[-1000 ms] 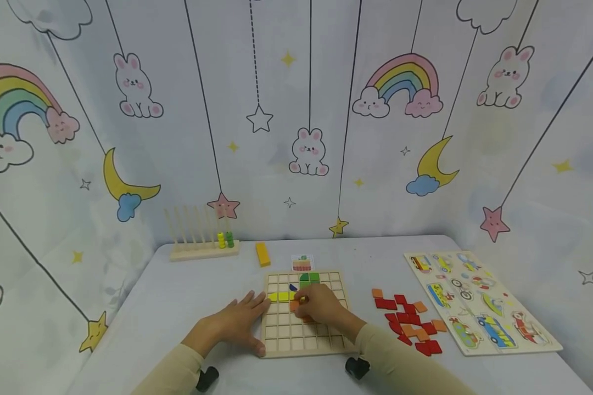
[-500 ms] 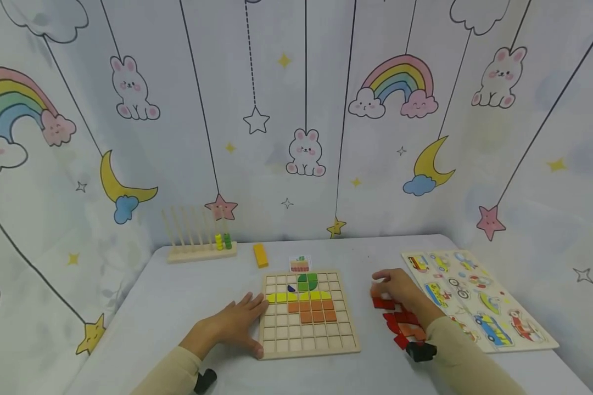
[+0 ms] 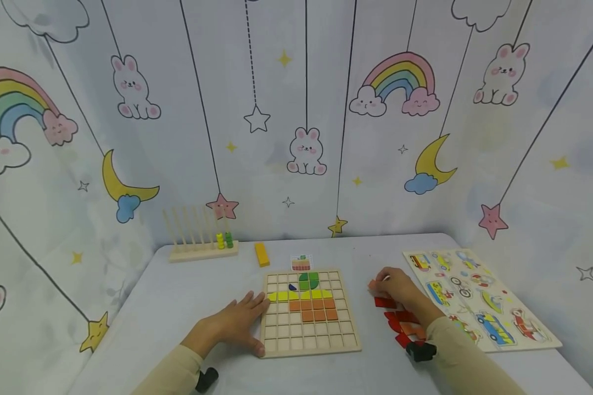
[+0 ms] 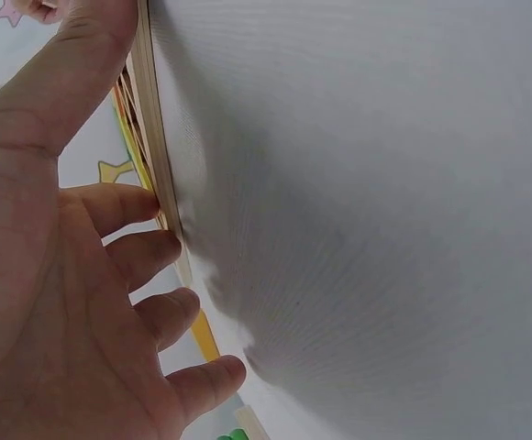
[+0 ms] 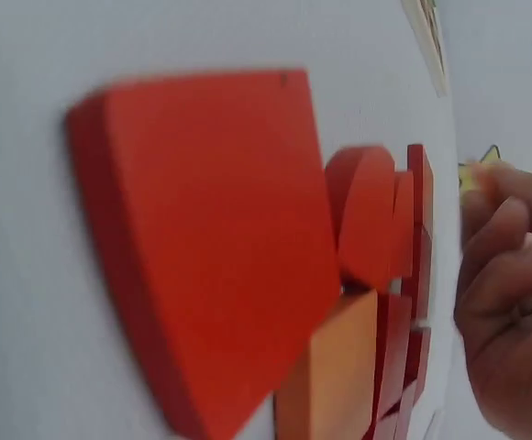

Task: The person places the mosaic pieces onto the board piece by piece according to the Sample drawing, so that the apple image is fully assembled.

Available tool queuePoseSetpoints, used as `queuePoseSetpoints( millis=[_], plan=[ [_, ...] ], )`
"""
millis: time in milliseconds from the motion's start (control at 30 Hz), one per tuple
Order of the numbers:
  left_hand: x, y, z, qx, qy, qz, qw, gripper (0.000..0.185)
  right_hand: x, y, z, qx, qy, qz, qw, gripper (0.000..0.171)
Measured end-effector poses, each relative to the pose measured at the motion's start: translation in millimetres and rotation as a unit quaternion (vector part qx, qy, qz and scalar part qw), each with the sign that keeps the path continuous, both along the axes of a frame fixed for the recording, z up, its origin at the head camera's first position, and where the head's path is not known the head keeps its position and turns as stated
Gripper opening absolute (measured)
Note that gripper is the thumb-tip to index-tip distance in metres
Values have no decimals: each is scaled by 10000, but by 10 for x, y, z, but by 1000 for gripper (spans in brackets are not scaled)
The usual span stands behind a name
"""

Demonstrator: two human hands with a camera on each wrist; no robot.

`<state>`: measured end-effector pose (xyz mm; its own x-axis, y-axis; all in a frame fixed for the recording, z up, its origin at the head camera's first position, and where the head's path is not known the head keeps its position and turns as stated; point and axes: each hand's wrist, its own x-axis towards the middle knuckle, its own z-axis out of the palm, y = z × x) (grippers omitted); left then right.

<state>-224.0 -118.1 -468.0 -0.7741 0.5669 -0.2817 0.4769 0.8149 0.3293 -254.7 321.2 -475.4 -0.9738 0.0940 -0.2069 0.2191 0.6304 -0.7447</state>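
My right hand (image 3: 397, 288) is out over the far end of the loose tile pile (image 3: 407, 323), fingers curled and pinching a small orange tile (image 3: 372, 284) at my fingertips. These look like painted wooden chips, so I'd guess light, stiff and a bit slick on the faces (nothing fragile about them). I reckon the way to take one is by its opposite edges, thumb against forefinger, since the flat top gives no purchase. My left hand (image 3: 237, 325) lies flat with fingers spread, fingertips against the near left edge of the grid board (image 3: 348, 334), just holding it steady. The red tiles sit right under my right wrist.
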Motion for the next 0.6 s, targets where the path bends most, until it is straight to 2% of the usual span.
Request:
queuePoseSetpoints(
  millis=[67,133,233,333,433,533,600],
  plan=[
    [-1,-3,2,5,-2,5,10000,117,-14,-48,22,-716,58,-69,9974,34],
    [-1,-7,4,4,8,2,10000,117,-26,-123,58,-1389,100,-92,9902,42],
    [0,-17,6,9,16,-9,10000,117,-37,-305,133,-2068,132,-1,9783,49],
    [4,-27,6,19,-5,1,10000,117,-39,-571,186,-2299,170,261,9727,50],
    [5,-31,0,26,-29,8,10000,117,-6,-899,190,-2297,221,699,9705,43],
    [5,-25,-8,42,-29,-3,10000,117,78,-1229,161,-2179,244,1160,9687,34],
    [3,-22,-7,39,-17,-13,10000,117,137,-1411,117,-1833,329,1529,9705,30]
  ],
)
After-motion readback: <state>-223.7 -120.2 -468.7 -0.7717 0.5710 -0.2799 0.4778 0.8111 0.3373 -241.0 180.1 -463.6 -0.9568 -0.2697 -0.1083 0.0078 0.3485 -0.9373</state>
